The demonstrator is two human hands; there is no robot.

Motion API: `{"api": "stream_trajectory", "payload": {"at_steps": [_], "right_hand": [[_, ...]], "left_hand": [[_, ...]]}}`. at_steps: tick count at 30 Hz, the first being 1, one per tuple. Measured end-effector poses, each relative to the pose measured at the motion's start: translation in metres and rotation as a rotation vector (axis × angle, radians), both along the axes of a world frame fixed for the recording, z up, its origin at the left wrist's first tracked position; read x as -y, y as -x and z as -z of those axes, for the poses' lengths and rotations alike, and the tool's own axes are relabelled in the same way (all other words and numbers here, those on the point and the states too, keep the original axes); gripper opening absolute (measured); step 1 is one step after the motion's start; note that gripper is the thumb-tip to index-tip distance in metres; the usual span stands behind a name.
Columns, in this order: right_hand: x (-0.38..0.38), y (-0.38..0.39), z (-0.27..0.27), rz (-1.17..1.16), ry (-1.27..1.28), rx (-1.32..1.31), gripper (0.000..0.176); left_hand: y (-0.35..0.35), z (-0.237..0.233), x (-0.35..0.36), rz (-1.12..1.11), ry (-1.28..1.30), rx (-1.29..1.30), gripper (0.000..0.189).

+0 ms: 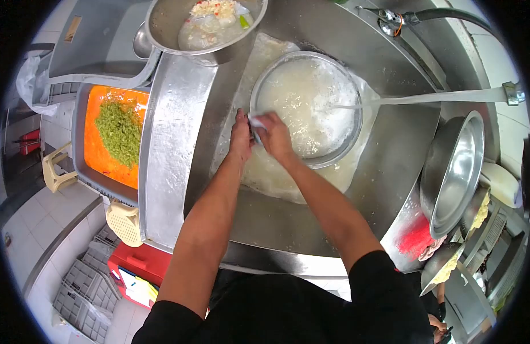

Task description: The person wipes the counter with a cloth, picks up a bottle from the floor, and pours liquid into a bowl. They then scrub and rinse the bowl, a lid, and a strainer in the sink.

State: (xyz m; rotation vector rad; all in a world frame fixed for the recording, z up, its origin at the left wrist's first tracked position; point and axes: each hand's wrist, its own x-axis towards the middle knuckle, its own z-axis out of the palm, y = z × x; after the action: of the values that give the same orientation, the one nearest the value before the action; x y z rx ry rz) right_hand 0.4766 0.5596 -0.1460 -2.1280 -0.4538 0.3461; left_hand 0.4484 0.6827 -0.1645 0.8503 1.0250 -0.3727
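Note:
A round metal basin full of cloudy, whitish water sits in the steel sink. Water pours into it from the right, with froth where the stream lands. At the basin's left rim my two hands are close together. My right hand is closed, fingers pinched around a small whitish thing whose kind I cannot make out. Beside it, my left hand is closed too, thumb side up; what its fingers hold is hidden. A greyish thing shows between the hands.
A metal bowl with white and red chopped food stands at the top. Left are a grey tub and a tray of orange liquid with chopped greens. A tilted steel basin and red scrubber lie right. A faucet reaches in.

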Motion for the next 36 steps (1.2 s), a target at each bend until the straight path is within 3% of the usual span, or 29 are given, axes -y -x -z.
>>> {"api": "stream_trajectory", "payload": {"at_steps": [2, 3, 4, 6, 9, 10, 12, 15, 18, 20, 23, 24, 26, 28, 31, 34, 36], "right_hand": [[-0.023, -0.045, 0.024, 0.103, 0.045, 0.271, 0.026], [-0.034, -0.08, 0.047, 0.171, 0.184, 0.29, 0.027], [-0.04, -0.112, 0.038, 0.273, 0.265, 0.288, 0.029], [-0.039, -0.153, 0.039, 0.376, 0.253, 0.253, 0.031], [-0.034, -0.146, 0.036, 0.351, 0.326, 0.15, 0.033], [-0.033, -0.123, 0.057, 0.266, 0.194, 0.289, 0.033], [-0.038, -0.069, 0.037, 0.117, 0.228, 0.142, 0.029], [-0.04, -0.048, 0.022, 0.092, 0.141, 0.076, 0.028], [-0.05, -0.117, 0.037, 0.223, 0.311, 0.24, 0.026], [-0.044, -0.155, 0.036, 0.357, 0.221, 0.277, 0.025], [-0.037, -0.155, 0.031, 0.342, 0.291, 0.145, 0.027], [-0.033, -0.136, 0.054, 0.261, 0.219, 0.316, 0.029], [-0.037, -0.083, 0.054, 0.163, 0.197, 0.232, 0.03], [-0.039, -0.048, 0.015, 0.102, 0.159, 0.036, 0.03], [-0.044, -0.072, 0.016, 0.14, 0.235, 0.11, 0.028], [-0.047, -0.145, 0.037, 0.34, 0.255, 0.226, 0.027], [-0.046, -0.14, 0.037, 0.301, 0.243, 0.164, 0.029]], "left_hand": [[-0.002, -0.006, 0.008, 0.06, -0.063, 0.031, 0.048], [0.001, -0.01, 0.012, 0.119, -0.128, 0.059, 0.045], [0.004, -0.013, 0.019, 0.048, -0.153, 0.067, 0.036], [0.006, -0.017, 0.015, 0.094, -0.139, 0.092, 0.034], [0.009, -0.02, 0.003, 0.155, -0.061, 0.121, 0.03], [0.003, -0.013, 0.0, 0.128, -0.106, 0.177, 0.029], [-0.008, -0.017, -0.001, 0.144, -0.166, 0.213, 0.038], [0.01, 0.001, 0.007, 0.178, -0.142, 0.19, 0.038], [0.017, 0.006, 0.01, 0.17, -0.106, 0.235, 0.039], [0.022, -0.004, 0.016, 0.154, -0.095, 0.214, 0.039], [0.018, -0.008, 0.012, 0.186, -0.081, 0.194, 0.038], [0.014, -0.006, 0.01, 0.19, -0.054, 0.187, 0.041], [0.012, 0.001, 0.009, 0.196, -0.013, 0.174, 0.043], [0.008, 0.01, 0.005, 0.27, -0.035, 0.035, 0.046], [0.019, 0.007, 0.015, 0.235, -0.09, 0.242, 0.046], [0.021, -0.001, 0.02, 0.107, -0.024, 0.18, 0.054], [0.019, -0.01, 0.011, 0.193, -0.03, 0.18, 0.048]]}}
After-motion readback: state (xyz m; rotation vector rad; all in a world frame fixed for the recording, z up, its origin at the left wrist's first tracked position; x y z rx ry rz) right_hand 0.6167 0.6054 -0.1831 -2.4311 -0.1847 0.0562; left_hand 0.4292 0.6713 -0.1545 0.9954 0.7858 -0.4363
